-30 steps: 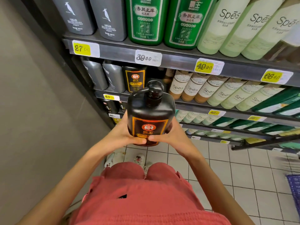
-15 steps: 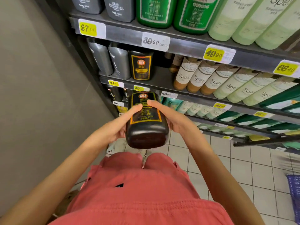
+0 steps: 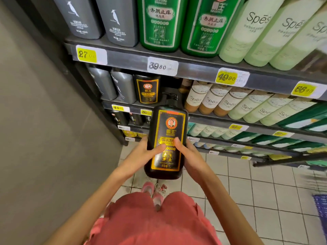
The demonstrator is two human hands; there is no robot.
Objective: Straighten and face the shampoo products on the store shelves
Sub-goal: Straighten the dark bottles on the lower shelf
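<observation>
I see my left hand (image 3: 141,154) gripping the left side of a tall black plastic shampoo bottle with a gold-framed label (image 3: 168,131), thumb laid across the label's lower half and the fingers curled behind, out of sight. My right hand (image 3: 189,152) clasps the opposite side the same way, its thumb pressed on the label just beside the left one. The bottle is off the shelves, held in the air in front of them, roughly upright with its base nearer me, the label facing me and its black pump cap (image 3: 172,99) on top. Behind the cap, on the second shelf, a matching black bottle with a gold label (image 3: 147,90) stands next to two dark grey bottles (image 3: 113,85), with an open gap to its right before a row of white and brown Spēs bottles (image 3: 208,99). On the shelf above stand grey bottles with a white bird print (image 3: 99,16), two green bottles (image 3: 159,23) and pale green Spēs bottles (image 3: 247,32). A yellow price tag reading 27 (image 3: 87,54) and a white tag reading 39.80 (image 3: 162,66) sit on the grey shelf edge (image 3: 127,59). Below are white floor tiles (image 3: 247,183), and a plain grey wall (image 3: 35,121) runs along my left.
</observation>
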